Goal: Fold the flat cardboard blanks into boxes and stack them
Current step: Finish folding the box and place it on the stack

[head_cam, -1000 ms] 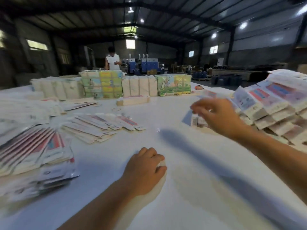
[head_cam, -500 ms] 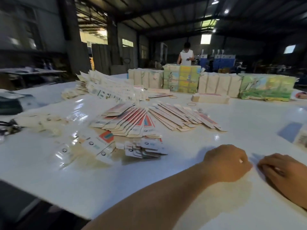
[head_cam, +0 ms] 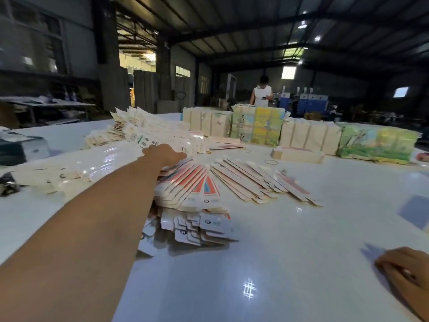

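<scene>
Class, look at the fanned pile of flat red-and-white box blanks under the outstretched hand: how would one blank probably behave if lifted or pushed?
The fanned blanks look thin and flat, so one is probably light and bends somewhat when lifted. They already lie splayed over each other, so a push from the left hand would likely slide several. The white table mirrors the lights, so it looks slippery.

We see a fan of flat blanks (head_cam: 204, 182) mid-table (head_cam: 290, 263), another heap (head_cam: 157, 133) behind it to the left, wrapped bundles (head_cam: 257, 126) along the far edge, and a person (head_cam: 261, 94) standing beyond them.
</scene>
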A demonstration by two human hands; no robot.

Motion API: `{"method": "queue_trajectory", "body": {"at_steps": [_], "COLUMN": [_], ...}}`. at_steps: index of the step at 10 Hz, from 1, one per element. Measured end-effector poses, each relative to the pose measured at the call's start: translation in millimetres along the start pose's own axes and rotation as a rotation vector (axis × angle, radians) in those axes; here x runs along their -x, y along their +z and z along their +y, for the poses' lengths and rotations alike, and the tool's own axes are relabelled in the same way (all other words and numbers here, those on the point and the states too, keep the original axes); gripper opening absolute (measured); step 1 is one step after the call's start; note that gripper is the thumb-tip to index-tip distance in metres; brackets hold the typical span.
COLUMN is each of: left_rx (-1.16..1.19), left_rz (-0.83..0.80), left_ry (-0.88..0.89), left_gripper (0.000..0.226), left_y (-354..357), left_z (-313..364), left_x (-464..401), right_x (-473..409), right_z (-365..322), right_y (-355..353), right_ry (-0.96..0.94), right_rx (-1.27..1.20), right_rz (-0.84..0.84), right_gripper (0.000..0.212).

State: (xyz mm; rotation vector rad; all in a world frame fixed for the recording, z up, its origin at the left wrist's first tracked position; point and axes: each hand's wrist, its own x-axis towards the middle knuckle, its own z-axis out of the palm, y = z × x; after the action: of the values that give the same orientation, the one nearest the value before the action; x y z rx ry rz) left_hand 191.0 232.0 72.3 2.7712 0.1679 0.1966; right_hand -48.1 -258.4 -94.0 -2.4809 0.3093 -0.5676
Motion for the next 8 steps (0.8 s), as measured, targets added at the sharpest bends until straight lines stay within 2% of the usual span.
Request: {"method": "queue_trajectory", "body": {"at_steps": [1, 2, 3, 4, 5, 6, 7, 8], "left_rx": [-0.036, -0.001, 0.076, 0.083, 0.060, 0.227, 0.418, 0.512], "left_rz": [-0.104, -0.002, -0.005, 0.096, 0.246, 0.208, 0.014, -0.263], "left_ry": [0.010, 0.022, 0.011, -0.020, 0.038, 0.260, 0.571, 0.829], "left_gripper": [0.079, 0.048, 0.044, 0.050, 0.066, 0.065, 0.068, 0.071], "left_y": [17, 16, 8, -4, -22, -27, -2, 42], "left_z": [-6, -6, -7, -5, 23, 81, 134, 165], "left_x": [-2, -2, 0, 8, 29, 74, 150, 231], "right_x": [3, 6, 9, 21, 54, 76, 74, 73], "right_z": [-8, 5, -15, -34, -72, -99, -101, -97], "right_y": [-3, -11, -7, -14, -46, -66, -64, -72], "right_ry": [-0.069, -0.056, -0.137, -0.022, -0.164, -0.173, -0.195, -0.100], "right_rx": [0.141, 0.193, 0.297, 0.401, 0.314, 0.323, 0.320, 0.152], "right_rz": [-0.041, -0.069, -0.054, 0.062, 0.123, 0.056, 0.034, 0.093], "right_gripper": [0.018, 0.048, 0.023, 0.022, 0.017, 0.022, 0.013, 0.014]}}
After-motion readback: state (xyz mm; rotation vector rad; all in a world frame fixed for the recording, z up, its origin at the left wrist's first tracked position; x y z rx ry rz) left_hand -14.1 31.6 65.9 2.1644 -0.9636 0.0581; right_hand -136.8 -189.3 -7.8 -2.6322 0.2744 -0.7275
